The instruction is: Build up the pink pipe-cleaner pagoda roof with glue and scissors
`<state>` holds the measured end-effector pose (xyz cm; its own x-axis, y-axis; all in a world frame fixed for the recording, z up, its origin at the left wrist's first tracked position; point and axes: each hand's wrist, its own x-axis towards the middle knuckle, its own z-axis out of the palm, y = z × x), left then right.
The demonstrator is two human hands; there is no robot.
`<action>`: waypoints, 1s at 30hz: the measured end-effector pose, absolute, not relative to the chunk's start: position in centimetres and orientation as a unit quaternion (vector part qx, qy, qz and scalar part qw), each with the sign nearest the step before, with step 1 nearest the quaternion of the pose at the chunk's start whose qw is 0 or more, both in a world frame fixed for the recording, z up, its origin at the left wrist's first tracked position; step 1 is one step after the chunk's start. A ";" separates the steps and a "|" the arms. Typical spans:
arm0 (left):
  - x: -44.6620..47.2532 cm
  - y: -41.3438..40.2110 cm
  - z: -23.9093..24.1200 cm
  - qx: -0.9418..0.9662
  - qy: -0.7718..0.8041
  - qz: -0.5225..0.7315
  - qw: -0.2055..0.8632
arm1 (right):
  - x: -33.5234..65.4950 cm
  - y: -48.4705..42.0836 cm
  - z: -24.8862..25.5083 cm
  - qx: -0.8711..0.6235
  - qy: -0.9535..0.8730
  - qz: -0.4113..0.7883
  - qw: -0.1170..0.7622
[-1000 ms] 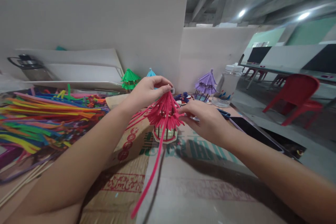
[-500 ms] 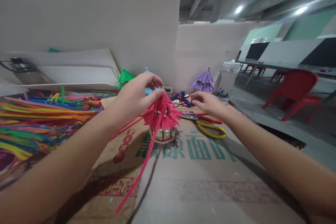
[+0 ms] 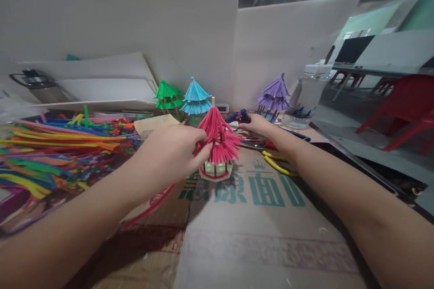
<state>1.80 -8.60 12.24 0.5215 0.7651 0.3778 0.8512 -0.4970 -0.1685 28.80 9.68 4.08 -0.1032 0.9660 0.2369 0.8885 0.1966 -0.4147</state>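
Note:
A small pink pavilion model (image 3: 219, 137) with a two-tier roof of fuzzy pipe cleaners stands upright on the cardboard, a thin stick poking from its peak. My left hand (image 3: 183, 144) is closed on its left side, thumb and fingers at the roof tiers. Below that wrist trails a loose pink pipe cleaner (image 3: 149, 210). Farther back, my right hand (image 3: 259, 124) has its fingers on a blue hot glue gun (image 3: 241, 116) with a small red light; the fingertips are partly hidden. Yellow-handled scissors (image 3: 276, 165) lie beneath the right forearm.
Green (image 3: 168, 95), light blue (image 3: 195, 95) and purple (image 3: 274, 92) pavilion models stand at the back. Colourful pipe cleaners (image 3: 68, 144) are heaped at left. A clear plastic jar (image 3: 303, 99) stands back right. White boards (image 3: 190, 31) rise behind the printed cardboard (image 3: 254, 244).
My left hand has dropped from the roof's peak to its left side. The loose pink pipe cleaner has swung from the front to the left. My right hand has reached onto the glue gun.

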 end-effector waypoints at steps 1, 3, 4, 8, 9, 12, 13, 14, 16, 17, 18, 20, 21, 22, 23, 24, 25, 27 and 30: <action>1.6 -8.5 12.3 -0.858 -0.473 -0.127 0.156 | 28.6 9.9 3.8 -0.632 -0.732 0.088 0.239; 1.3 -8.3 12.5 -0.861 -0.472 -0.129 0.137 | 28.3 10.1 3.5 -0.636 -0.720 0.095 0.261; 1.2 -8.2 12.5 -0.862 -0.472 -0.129 0.129 | 28.2 10.2 3.5 -0.635 -0.715 0.097 0.275; 1.0 -8.1 12.6 -0.864 -0.476 -0.129 0.102 | 28.1 9.3 4.5 -0.610 -0.698 0.116 0.357; 1.0 -8.1 12.6 -0.865 -0.474 -0.130 0.097 | 28.1 8.7 5.0 -0.602 -0.692 0.122 0.379; 1.0 -8.1 12.7 -0.867 -0.472 -0.132 0.093 | 28.2 6.0 6.7 -0.577 -0.673 0.151 0.437; 0.9 -8.1 12.8 -0.867 -0.470 -0.133 0.092 | 28.2 4.8 7.3 -0.561 -0.666 0.165 0.464; 0.9 -8.1 12.8 -0.868 -0.468 -0.135 0.093 | 28.1 3.5 7.8 -0.516 -0.655 0.201 0.515; 0.8 -8.1 12.8 -0.870 -0.463 -0.139 0.097 | 28.0 0.7 8.8 -0.430 -0.659 0.221 0.576; 0.8 -8.1 12.8 -0.871 -0.461 -0.139 0.099 | 28.0 -0.6 9.2 -0.408 -0.679 0.219 0.569; 0.7 -8.1 12.8 -0.871 -0.461 -0.140 0.101 | 27.9 -1.9 9.4 -0.400 -0.699 0.212 0.554; 0.7 -8.0 12.8 -0.869 -0.465 -0.137 0.101 | 27.9 -4.0 9.6 -0.392 -0.738 0.204 0.511; 0.7 -8.0 12.8 -0.869 -0.466 -0.136 0.099 | 27.9 -4.8 9.6 -0.392 -0.749 0.206 0.492; 0.7 -7.9 12.8 -0.869 -0.467 -0.135 0.098 | 27.9 -5.4 9.4 -0.394 -0.758 0.212 0.475; 0.7 -7.9 12.8 -0.868 -0.468 -0.134 0.097 | 27.9 -5.9 9.2 -0.396 -0.762 0.215 0.466; 0.7 -7.8 12.8 -0.867 -0.470 -0.134 0.097 | 27.9 -6.1 9.0 -0.394 -0.764 0.217 0.462; 0.7 -7.8 12.8 -0.866 -0.472 -0.134 0.096 | 28.0 -6.3 8.8 -0.391 -0.767 0.213 0.461; 0.7 -7.8 12.8 -0.864 -0.477 -0.135 0.093 | 28.0 -6.5 8.6 -0.381 -0.779 0.195 0.459; 0.7 -7.9 12.8 -0.863 -0.479 -0.134 0.084 | 28.2 -6.5 8.6 -0.374 -0.804 0.193 0.420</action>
<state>0.73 -7.86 12.77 0.5049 0.8044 0.3129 0.8498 -0.5268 -0.0169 28.21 -6.51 8.55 -0.3685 0.7628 0.5314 0.4395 0.6467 -0.6234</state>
